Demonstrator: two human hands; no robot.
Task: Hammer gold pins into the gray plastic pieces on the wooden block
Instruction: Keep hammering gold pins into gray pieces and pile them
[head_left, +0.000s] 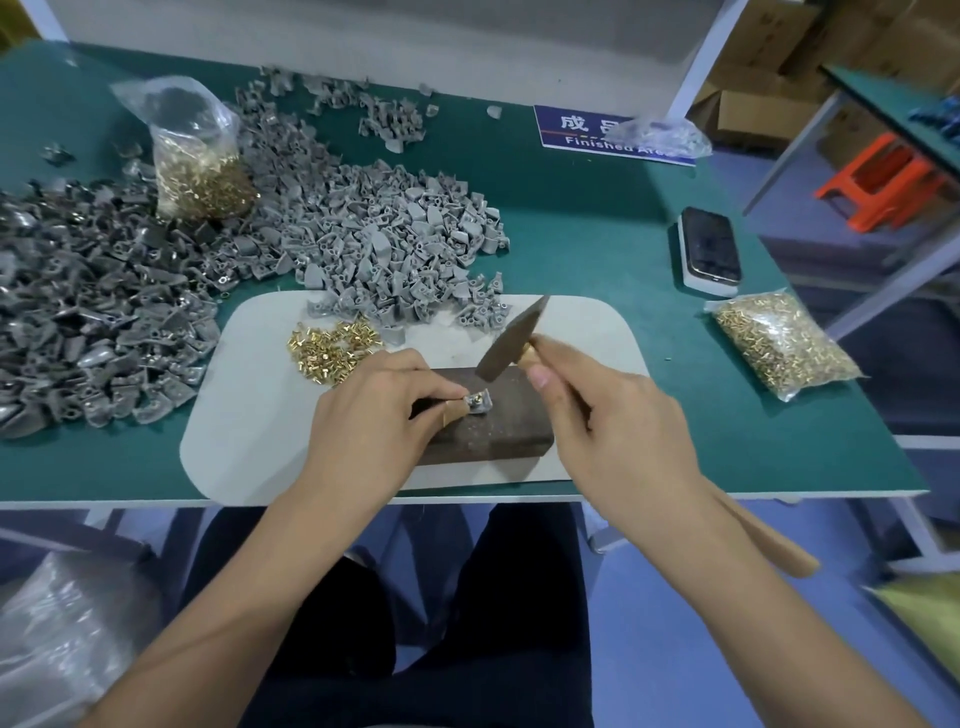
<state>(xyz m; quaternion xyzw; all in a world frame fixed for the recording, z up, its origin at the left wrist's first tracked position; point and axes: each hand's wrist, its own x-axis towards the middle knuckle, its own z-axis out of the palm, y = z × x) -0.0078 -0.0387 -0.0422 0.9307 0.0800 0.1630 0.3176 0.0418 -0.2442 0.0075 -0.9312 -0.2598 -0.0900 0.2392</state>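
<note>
A dark wooden block (493, 428) lies on a white mat (249, 410) at the table's front edge. On the block sits a small gray plastic piece (480, 404) with a gold pin in it. My left hand (379, 410) pinches that piece with taped fingertips. My right hand (608, 415) grips a hammer by its wooden handle. The dark hammer head (511, 340) is tilted a little above the piece. Loose gold pins (332, 347) lie on the mat left of the block.
Heaps of gray plastic pieces (384, 239) and darker ones (88, 312) cover the green table's left and middle. Bags of gold pins stand at back left (202, 166) and right (779, 343). A phone (709, 249) and a blue sign (597, 135) lie at the right.
</note>
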